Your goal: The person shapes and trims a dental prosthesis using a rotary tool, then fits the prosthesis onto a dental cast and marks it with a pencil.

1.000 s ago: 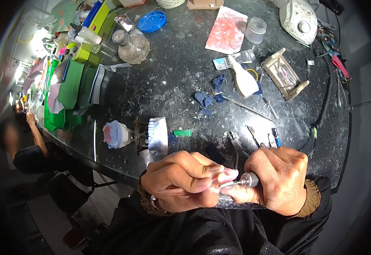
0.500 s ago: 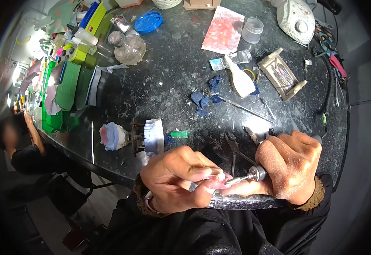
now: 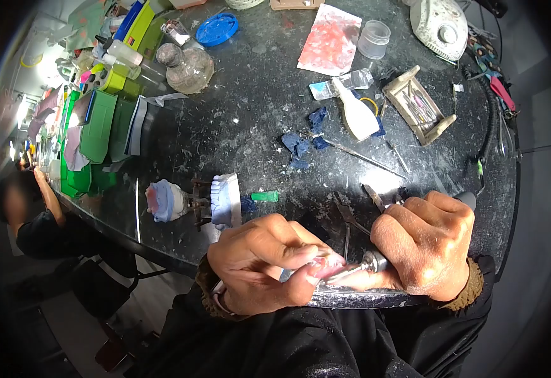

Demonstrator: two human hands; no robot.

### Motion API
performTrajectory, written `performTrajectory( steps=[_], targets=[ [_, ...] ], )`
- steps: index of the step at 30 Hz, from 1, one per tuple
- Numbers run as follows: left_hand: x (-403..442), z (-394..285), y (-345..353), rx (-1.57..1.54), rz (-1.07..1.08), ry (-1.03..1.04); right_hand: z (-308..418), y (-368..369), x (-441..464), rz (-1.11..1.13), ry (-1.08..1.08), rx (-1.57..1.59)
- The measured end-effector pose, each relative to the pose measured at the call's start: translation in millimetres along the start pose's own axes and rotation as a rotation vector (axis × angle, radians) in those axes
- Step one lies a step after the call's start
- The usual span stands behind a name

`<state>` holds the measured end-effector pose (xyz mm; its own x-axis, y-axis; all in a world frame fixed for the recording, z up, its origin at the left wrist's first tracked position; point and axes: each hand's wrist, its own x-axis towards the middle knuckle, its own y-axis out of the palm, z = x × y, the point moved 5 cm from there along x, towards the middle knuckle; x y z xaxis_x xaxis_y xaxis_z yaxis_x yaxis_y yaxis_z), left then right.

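Note:
Between the thumb and fingers of my left hand [image 3: 263, 264] is a small pink denture piece [image 3: 330, 263], mostly covered by the fingertips. My right hand [image 3: 423, 246] is wrapped around a rotary handpiece [image 3: 375, 261], whose metal bur points left and meets or nearly meets the pink piece; exact contact is hard to see. Both hands are at the bench's front edge. Left of them, plaster dental casts [image 3: 226, 200] stand on an articulator [image 3: 198, 203], with a small green cap [image 3: 265, 196] beside it. Pliers [image 3: 346, 217] lie just behind my hands.
A white bottle [image 3: 357, 116], blue wax scraps [image 3: 297, 146], a long metal tool [image 3: 364, 157] and a bur holder [image 3: 419, 107] lie farther back. Green bins [image 3: 99, 126] stand left, a white control unit [image 3: 438, 31] back right. Another person [image 3: 42, 220] sits at far left.
The pink piece has turned a little in my left hand, and the bur has shifted slightly left and down along it. The whole view has shifted slightly.

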<state>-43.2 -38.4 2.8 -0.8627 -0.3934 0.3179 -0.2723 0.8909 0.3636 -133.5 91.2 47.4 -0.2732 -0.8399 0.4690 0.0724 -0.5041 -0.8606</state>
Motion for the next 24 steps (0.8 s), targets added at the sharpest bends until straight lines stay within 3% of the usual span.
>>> performTrajectory(
  steps=[6,12,15,24],
  targets=[
    [3.6,1.3,1.3,-0.051,0.050,-0.004,-3.1,0.7,-0.3,0.002,0.080,0.013],
    [2.2,2.8,0.8,-0.097,0.075,-0.047,-1.5,-0.9,-0.7,-0.048,-0.042,-0.002],
    [1.5,5.0,1.0,-0.147,0.050,-0.005,-3.5,-3.6,0.5,-0.002,0.040,-0.014],
    [3.2,2.3,1.4,-0.023,0.083,-0.092,-2.1,-2.7,1.3,0.014,-0.005,-0.053]
  ],
)
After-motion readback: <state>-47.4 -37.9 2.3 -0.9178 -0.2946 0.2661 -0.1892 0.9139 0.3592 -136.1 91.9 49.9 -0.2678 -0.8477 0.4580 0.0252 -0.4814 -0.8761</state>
